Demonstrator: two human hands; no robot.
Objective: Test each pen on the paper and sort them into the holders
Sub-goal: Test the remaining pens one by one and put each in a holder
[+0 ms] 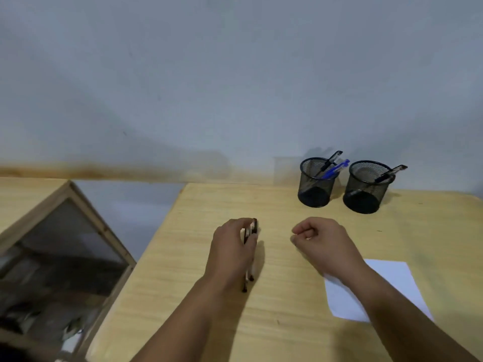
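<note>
My left hand (pixel 232 244) grips a small bundle of pens (pixel 250 231); their dark caps stick out above my fingers and their tips show below my wrist near the table. My right hand (pixel 317 237) hovers to the right of it with fingers curled and nothing in it. A white sheet of paper (pixel 397 280) lies on the wooden table (pixel 198 257) under my right forearm. Two black mesh holders stand at the back right: the left holder (pixel 316 182) has a black pen and blue pens (pixel 333 169) in it, the right holder (pixel 367 188) has a black pen (pixel 390 173).
A wooden-framed cabinet with a glass pane (pixel 62 246) stands to the left of the table, below its level. A grey wall rises right behind the holders. The table's left edge runs diagonally near my left forearm.
</note>
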